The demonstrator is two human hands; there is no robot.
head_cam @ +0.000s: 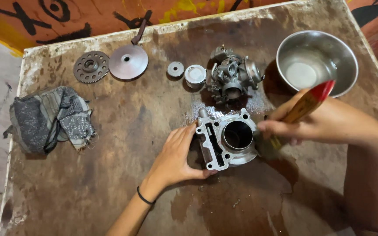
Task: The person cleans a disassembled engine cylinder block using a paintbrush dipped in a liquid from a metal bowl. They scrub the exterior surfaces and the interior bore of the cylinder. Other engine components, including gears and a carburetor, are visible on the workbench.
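Silver cast-metal engine cylinder block (227, 139) sits mid-bench, bore upward; my left hand (176, 155) clasps its left side, my right hand (305, 124) closed around a red-tipped wooden brush handle (308, 104) at its right.

I see my left hand (176, 155) steadying the engine cylinder (228, 139) mid-table (110, 192), while my right hand (302, 124) grips a red-tipped brush handle (308, 104) against its right side. A steel bowl (318, 61) sits at the far right corner.
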